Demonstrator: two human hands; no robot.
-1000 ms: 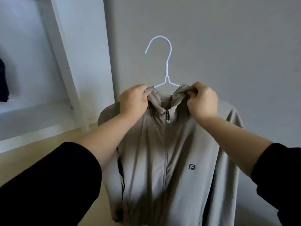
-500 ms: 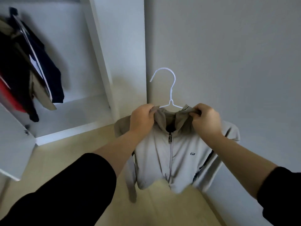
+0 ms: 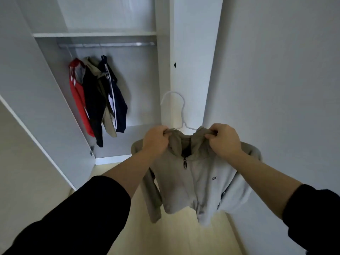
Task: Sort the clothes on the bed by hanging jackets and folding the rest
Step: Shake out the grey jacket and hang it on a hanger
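Note:
A light grey zip jacket [image 3: 198, 183] hangs on a white wire hanger [image 3: 181, 112], held up in front of me. My left hand [image 3: 156, 139] grips the left side of the collar. On the right side of the collar my right hand [image 3: 223, 139] pinches the fabric. The hanger's hook rises free above the collar, in front of the wardrobe's white side panel. The zip is closed nearly to the top. Both sleeves dangle below, above the pale floor.
An open white wardrobe [image 3: 191, 52] stands ahead with a metal rail [image 3: 106, 44] under a shelf. Several jackets [image 3: 97, 96], red, black, beige and navy, hang at the rail's left. The open wardrobe door [image 3: 36, 100] is on my left, a grey wall [image 3: 276, 70] on my right.
My view has swung left and up, bringing the wardrobe's rail and hung jackets into sight. The grey jacket on its hanger stays gripped by both hands at the collar.

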